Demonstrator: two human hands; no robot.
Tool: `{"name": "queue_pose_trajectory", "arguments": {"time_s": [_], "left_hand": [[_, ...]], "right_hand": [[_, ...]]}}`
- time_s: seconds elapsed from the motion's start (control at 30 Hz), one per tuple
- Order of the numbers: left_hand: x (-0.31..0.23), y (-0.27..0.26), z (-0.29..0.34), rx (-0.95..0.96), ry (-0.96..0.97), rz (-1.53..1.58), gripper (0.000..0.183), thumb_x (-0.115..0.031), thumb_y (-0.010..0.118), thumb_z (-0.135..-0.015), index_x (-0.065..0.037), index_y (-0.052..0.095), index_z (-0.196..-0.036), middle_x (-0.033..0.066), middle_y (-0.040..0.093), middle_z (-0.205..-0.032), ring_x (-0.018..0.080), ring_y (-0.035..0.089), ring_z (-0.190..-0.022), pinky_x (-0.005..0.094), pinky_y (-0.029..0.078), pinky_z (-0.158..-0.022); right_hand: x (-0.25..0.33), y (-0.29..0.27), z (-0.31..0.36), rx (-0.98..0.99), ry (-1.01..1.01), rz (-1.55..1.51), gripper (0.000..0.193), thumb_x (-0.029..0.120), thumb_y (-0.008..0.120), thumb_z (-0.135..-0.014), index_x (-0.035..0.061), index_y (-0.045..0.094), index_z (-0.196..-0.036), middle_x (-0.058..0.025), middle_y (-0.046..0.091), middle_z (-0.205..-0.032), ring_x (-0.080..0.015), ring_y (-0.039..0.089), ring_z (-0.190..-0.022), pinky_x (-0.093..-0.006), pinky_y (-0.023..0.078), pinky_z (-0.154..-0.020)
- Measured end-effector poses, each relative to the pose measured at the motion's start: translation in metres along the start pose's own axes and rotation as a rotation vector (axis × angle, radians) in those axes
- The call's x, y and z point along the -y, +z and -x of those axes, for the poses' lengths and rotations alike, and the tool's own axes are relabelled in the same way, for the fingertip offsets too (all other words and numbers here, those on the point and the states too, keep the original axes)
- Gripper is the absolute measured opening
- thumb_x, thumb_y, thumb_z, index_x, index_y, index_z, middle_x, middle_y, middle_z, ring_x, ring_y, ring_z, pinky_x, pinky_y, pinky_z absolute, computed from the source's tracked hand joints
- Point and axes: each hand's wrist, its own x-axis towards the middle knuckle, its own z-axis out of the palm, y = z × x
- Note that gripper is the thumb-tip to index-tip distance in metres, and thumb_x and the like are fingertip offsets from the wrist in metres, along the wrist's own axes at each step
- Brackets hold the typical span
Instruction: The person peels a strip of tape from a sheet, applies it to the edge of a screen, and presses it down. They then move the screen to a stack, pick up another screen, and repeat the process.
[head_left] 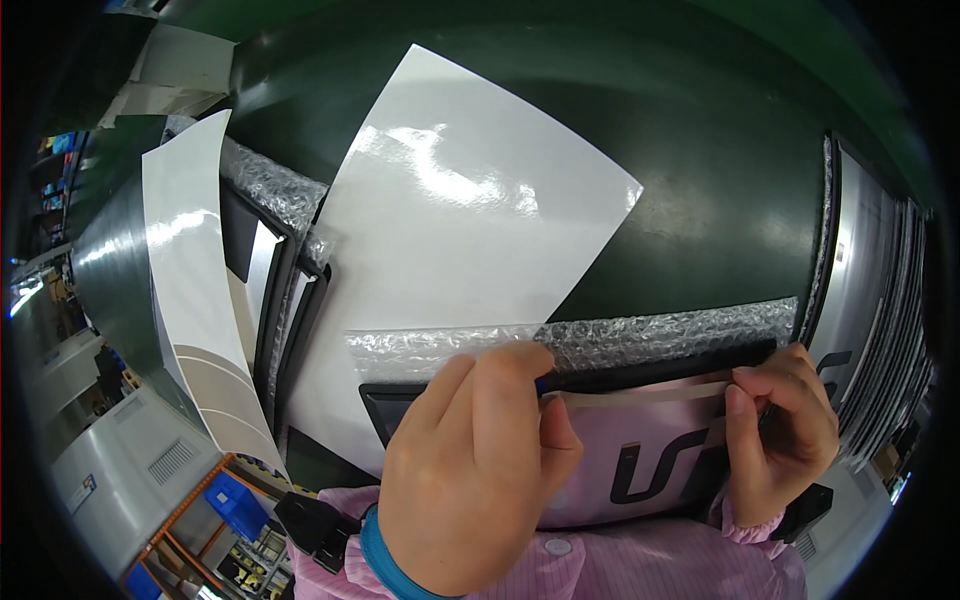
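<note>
In front of me, against my body, is a flat panel with a black edge [650, 372]. A thin pinkish, glossy sheet [590, 440] with dark printed marks lies over its near side, its upper edge lifted in a pale strip. My right hand [785, 425] pinches that edge near the right corner between thumb and fingers. My left hand [470, 460] is closed at the strip's left end, fingers curled and thumb bent. A small blue bit shows beside its index finger; what it grips is mostly hidden. Bubble wrap [600, 338] runs along the panel's far edge.
A large glossy white sheet [480, 170] lies on the dark green table [720, 190]. To the left, a curved white sheet [190, 240] leans beside black-edged panels [270, 270] and more bubble wrap [270, 180]. Many thin panels [890, 310] stand stacked at the right.
</note>
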Motion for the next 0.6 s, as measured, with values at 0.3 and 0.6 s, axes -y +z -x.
{"name": "queue_pose_trajectory", "arguments": {"time_s": [0.3, 0.6], "left_hand": [[0.012, 0.004, 0.007, -0.101, -0.016, 0.071, 0.041, 0.004, 0.075, -0.069, -0.003, 0.052, -0.102, 0.0038, 0.053, -0.066, 0.0133, 0.049, -0.054, 0.0254, 0.042, -0.051], [0.031, 0.006, 0.018, -0.243, 0.163, 0.016, 0.037, 0.004, 0.079, -0.067, -0.001, 0.070, -0.103, 0.0069, 0.057, -0.084, 0.0152, 0.056, -0.067, 0.0260, 0.044, -0.056]], "right_hand": [[0.004, 0.002, -0.001, -0.005, 0.029, 0.009, 0.017, -0.010, 0.071, -0.066, -0.0030, 0.068, -0.081, -0.0084, 0.065, -0.070, -0.0143, 0.055, -0.061, -0.0233, 0.041, -0.054], [0.007, 0.000, 0.001, -0.004, 0.050, -0.012, 0.016, -0.007, 0.072, -0.065, -0.0027, 0.067, -0.080, -0.0081, 0.064, -0.070, -0.0164, 0.055, -0.061, -0.0254, 0.041, -0.057]]}}
